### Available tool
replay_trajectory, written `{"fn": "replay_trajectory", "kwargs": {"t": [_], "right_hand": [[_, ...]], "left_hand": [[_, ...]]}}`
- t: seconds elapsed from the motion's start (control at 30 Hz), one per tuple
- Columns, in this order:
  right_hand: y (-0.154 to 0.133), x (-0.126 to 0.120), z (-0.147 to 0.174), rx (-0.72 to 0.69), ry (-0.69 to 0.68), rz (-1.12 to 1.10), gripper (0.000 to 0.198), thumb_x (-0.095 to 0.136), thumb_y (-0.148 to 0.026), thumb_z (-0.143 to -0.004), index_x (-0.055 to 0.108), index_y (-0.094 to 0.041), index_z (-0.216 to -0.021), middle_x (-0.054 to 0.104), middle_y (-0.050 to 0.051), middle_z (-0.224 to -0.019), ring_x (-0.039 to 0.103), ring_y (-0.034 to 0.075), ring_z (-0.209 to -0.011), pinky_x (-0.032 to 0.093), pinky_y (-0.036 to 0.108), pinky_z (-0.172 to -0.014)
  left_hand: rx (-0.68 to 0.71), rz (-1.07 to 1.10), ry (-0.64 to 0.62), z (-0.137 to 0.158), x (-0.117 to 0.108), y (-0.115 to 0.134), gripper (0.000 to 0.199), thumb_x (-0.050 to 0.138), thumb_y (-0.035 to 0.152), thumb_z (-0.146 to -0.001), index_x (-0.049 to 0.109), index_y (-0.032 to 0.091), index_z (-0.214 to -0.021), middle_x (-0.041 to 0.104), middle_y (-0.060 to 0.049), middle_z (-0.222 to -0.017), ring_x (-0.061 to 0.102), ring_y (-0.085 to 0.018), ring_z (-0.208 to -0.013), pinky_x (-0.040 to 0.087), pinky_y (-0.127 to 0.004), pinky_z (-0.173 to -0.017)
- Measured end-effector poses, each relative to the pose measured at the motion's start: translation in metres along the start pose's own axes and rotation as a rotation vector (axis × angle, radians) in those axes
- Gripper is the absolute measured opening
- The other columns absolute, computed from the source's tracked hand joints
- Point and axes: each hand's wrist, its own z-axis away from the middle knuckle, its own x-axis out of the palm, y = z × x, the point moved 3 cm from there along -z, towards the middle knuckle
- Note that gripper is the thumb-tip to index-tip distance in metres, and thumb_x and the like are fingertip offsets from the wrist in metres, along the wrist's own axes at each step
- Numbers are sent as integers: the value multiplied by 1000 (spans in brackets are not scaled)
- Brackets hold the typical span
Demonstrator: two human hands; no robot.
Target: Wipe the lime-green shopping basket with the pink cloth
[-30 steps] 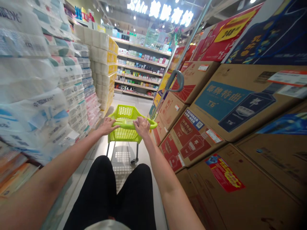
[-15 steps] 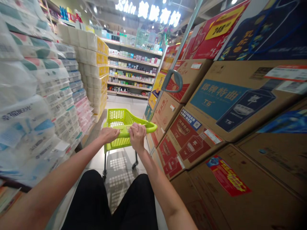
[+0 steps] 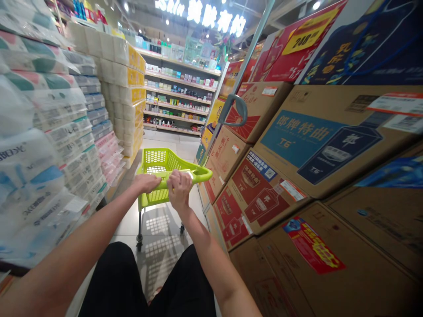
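A lime-green shopping cart with perforated plastic sides stands on dark-wheeled legs in front of my knees. My left hand is wrapped round the left part of its handle. Close beside it, my right hand grips the same handle nearer the middle, fingers curled over the top. The handle's right end sticks out past my right hand. Through the mesh, the part of the basket I can see shows no goods; its near floor is hidden by the handle and my hands.
Plastic-wrapped tissue packs are stacked along the left, with taller yellow-and-white packs beyond. Cardboard liquor cartons line the right. A metal pole with a grey loop handle leans before them. Cosmetics shelves stand across the aisle's far end.
The cart and both my hands sit slightly further left in view. Tissue stacks on the left have slid toward the left edge. Both hands keep their hold on the handle.
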Motion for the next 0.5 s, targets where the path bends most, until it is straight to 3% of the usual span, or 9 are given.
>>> {"fn": "replay_trajectory", "kwargs": {"t": [0.07, 0.17, 0.27, 0.37, 0.43, 0.5], "right_hand": [[-8, 2, 8, -181, -67, -7, 27, 44, -40, -97, 65, -31, -112, 49, 5, -138, 37, 23, -132, 21, 46, -115], [22, -4, 2, -273, -150, 26, 27, 44, -38, -98, 63, -33, -116, 50, 3, -138, 38, 20, -132, 18, 44, -117], [65, -11, -15, -43, -121, 79, 32, 36, -39, -100, 61, -29, -118, 55, 5, -131, 43, 21, -126, 20, 46, -115], [72, -12, -19, 217, -35, 111, 38, 31, -42, -101, 62, -25, -116, 56, 8, -126, 44, 24, -123, 26, 47, -110], [54, -9, -12, 214, -13, 113, 38, 32, -42, -100, 63, -25, -112, 54, 9, -129, 40, 25, -127, 27, 46, -109], [35, -7, -3, 79, -37, 98, 34, 34, -40, -100, 64, -27, -110, 51, 8, -134, 36, 25, -131, 26, 44, -109]], "left_hand": [[-36, -16, -43, -2, 0, -3, 55, 27, 50, -89, 73, 21, -83, 74, -13, -78, 69, -26, -82, 50, -35, -75], [-64, -45, -46, 2, -2, -4, 54, 26, 48, -90, 73, 21, -89, 75, -15, -89, 69, -28, -90, 50, -37, -77], [-64, -60, -12, 9, -4, 3, 57, 22, 44, -91, 72, 18, -99, 71, -18, -109, 66, -31, -102, 50, -39, -79], [-70, -57, 1, 13, -5, 8, 58, 21, 44, -91, 72, 18, -100, 71, -17, -111, 66, -30, -103, 50, -39, -80], [-74, -53, 7, 14, -6, 8, 58, 22, 46, -91, 72, 19, -99, 71, -17, -110, 66, -29, -103, 50, -38, -80], [-74, -54, 8, 16, -6, 3, 59, 22, 46, -91, 73, 18, -99, 71, -18, -109, 66, -30, -101, 50, -38, -79]]}}
